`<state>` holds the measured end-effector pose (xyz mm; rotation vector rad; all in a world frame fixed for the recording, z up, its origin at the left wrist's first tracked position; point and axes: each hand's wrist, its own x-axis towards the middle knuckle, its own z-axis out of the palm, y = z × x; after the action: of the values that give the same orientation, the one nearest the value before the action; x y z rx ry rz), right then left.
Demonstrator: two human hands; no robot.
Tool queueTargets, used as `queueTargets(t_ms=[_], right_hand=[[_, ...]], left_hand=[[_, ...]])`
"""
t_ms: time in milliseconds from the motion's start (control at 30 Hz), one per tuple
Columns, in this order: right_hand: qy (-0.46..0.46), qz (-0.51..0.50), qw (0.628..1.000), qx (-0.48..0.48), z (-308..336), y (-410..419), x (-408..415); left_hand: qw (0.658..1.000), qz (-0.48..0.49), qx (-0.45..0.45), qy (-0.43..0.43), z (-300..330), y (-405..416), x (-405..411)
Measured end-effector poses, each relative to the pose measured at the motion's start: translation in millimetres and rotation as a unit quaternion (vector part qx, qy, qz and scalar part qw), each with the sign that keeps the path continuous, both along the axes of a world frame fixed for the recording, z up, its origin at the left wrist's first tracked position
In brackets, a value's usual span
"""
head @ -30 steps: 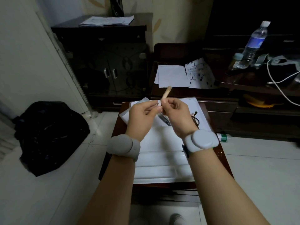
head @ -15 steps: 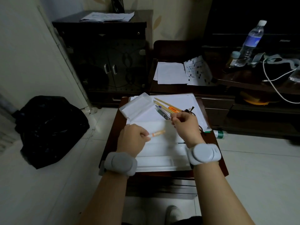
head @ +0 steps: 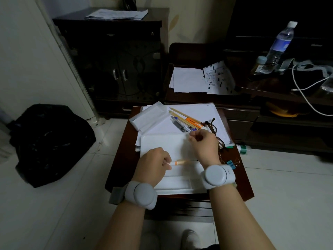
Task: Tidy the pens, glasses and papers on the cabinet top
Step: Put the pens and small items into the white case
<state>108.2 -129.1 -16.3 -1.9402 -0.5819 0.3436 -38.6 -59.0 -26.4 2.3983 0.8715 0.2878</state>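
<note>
Your left hand (head: 153,164) pinches a pen (head: 181,162) over the white tray (head: 162,141) on the counter (head: 241,179). Your right hand (head: 203,144) is curled; you cannot tell if it holds anything. More pens (head: 183,121) and the glasses (head: 213,129) lie on the papers (head: 203,112) behind the tray.

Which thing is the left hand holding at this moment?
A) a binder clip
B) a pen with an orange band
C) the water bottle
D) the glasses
B: the left hand pinches the end of a pen with an orange band, held over the white tray; the glasses lie on the papers beyond the right hand.
</note>
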Motion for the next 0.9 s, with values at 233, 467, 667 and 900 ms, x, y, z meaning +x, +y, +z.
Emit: queueTargets(t_ms=[233, 467, 667, 900], right_hand=[[-0.024, -0.015, 1.000, 0.005, 2, 0, -3], [-0.037, -0.016, 0.999, -0.006, 1, -2, -2], [-0.056, -0.001, 0.995, -0.087, -7, 2, -4], [-0.040, -0.043, 0.991, -0.122, -7, 2, -1]], left_hand=[[0.997, -0.033, 0.056, 0.035, -4, 2, 1], [0.998, -0.041, 0.052, 0.024, -9, 3, 1], [0.998, -0.038, 0.040, 0.013, -11, 4, 0], [0.999, -0.034, 0.025, 0.021, -12, 5, 1]])
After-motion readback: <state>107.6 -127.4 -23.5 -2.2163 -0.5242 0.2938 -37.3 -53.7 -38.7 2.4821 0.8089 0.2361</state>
